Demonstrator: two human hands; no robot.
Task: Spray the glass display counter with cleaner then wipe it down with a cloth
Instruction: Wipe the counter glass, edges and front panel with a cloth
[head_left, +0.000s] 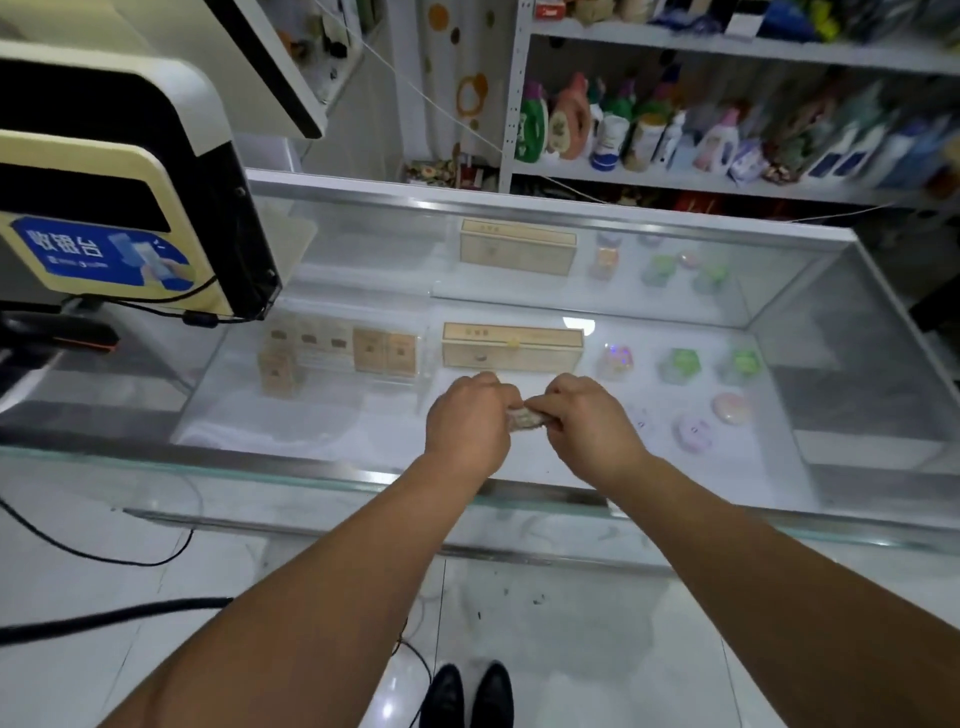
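Observation:
The glass display counter (675, 467) stretches across the middle of the view, its top looking hazy white. Above its near part, my left hand (467, 423) and my right hand (589, 423) meet, both gripping a small bunched-up pale cloth (525, 417) between them. Only a sliver of the cloth shows between the knuckles. No spray bottle is in sight near my hands.
A cash register screen (119, 208) with cables stands on the counter's left end. Inside the case lie tan boxes (511, 347) and small coloured items (680, 364). Shelves of detergent bottles (649, 130) fill the back wall. My black shoes (467, 696) stand on the tiled floor.

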